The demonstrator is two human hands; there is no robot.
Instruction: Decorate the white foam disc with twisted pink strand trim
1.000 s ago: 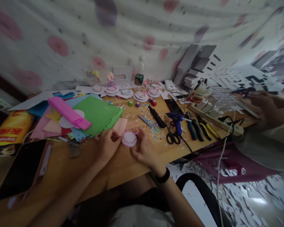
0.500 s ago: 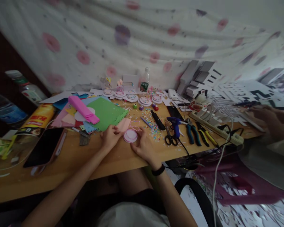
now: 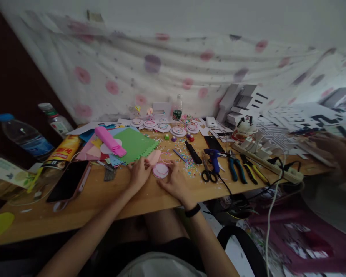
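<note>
A small round white disc with a pink rim (image 3: 160, 170) lies on the table between my hands. My left hand (image 3: 139, 173) is at its left side, fingers bent together beside a peach paper piece (image 3: 154, 157). Whatever those fingertips pinch is too small to make out. From the right, my right hand (image 3: 176, 184) curves round the disc, thumb at the lower edge and fingers at the upper right edge, steadying it. A green foam sheet with a toothed edge (image 3: 137, 144) and a rolled pink sheet (image 3: 111, 141) are just beyond my left hand.
Right of my hands are colourful sprinkles (image 3: 190, 165), scissors (image 3: 208, 173), a blue glue gun (image 3: 215, 157), pliers (image 3: 233, 167) and a power strip (image 3: 285, 173). Decorated discs (image 3: 178, 130) stand behind. A phone (image 3: 69, 181) and bottles (image 3: 25, 134) stand left. Another person's hand (image 3: 331, 148) is far right.
The view has tilted up and shifted left, so things appear lower and farther right. My hands stay around the disc, with the left fingers slightly shifted.
</note>
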